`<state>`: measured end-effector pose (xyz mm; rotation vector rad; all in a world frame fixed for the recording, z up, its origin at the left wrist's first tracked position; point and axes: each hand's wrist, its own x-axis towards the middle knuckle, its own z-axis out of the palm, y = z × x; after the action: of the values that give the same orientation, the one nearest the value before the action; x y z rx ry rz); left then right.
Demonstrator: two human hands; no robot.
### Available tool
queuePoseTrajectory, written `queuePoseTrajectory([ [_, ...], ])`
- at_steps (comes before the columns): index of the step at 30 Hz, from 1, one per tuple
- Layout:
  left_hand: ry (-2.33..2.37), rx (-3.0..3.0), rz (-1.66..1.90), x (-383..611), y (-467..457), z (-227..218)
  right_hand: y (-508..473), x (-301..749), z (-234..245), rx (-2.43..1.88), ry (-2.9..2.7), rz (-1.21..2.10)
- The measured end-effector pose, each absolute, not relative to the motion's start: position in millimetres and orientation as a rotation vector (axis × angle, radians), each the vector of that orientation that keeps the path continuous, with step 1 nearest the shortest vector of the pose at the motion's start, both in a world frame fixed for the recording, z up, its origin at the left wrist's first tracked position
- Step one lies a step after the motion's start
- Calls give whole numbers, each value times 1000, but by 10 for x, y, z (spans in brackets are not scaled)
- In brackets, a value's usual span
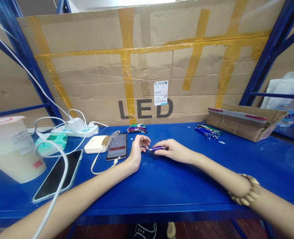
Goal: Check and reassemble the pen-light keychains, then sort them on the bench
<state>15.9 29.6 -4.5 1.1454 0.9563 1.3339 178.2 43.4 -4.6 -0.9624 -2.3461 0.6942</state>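
Note:
My right hand (173,151) is closed on a slim, shiny purple metal tube (158,149), held low over the blue shelf top. The tube's silvery tip points left, toward my left hand (138,149). That hand rests on its edge with loosely curled fingers apart and nothing visible in them. A small gap lies between it and the tube. Behind my left hand is a small pile of similar coloured metal tubes with clips (137,128). Another pile, mostly blue tubes (208,132), lies farther off to the right.
Left of my hands are a charging phone (117,149), a cream power bank (94,144), a second phone (61,177), a tissue pack (53,143), a power strip (86,130) and a drink cup (17,152). An open cardboard box (238,124) stands at right. Taped cardboard (92,76) walls the back.

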Motion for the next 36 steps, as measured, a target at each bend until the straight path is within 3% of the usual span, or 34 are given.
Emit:
queuePoseTrajectory([
  [13, 794, 1265, 1403, 111, 376, -32, 425, 1784, -29, -871, -2305, 805],
  [24, 688, 1400, 1378, 91, 370, -32, 366, 1753, 33, -823, -2252, 715],
  [36, 727, 1467, 1315, 133, 317, -34, 412, 1796, 10, -1171, -2188, 355],
])
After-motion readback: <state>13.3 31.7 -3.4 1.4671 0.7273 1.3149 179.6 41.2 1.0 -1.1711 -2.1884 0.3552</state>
